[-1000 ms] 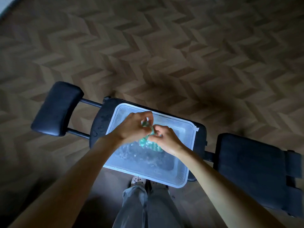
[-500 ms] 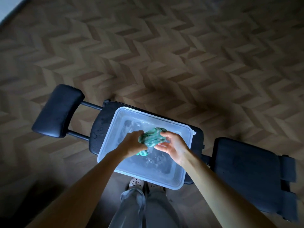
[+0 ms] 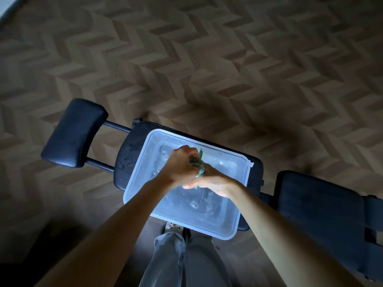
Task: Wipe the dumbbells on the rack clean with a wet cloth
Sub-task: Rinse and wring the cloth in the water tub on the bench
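Both hands have drawn together since half a second ago, and the green cloth, then a loose bunch, is now a thin, tight twist. The left hand curls its fingers round the upper part; the right hand grips the lower end. The cloth is held above the water in a clear plastic tub, which sits on a black bench.
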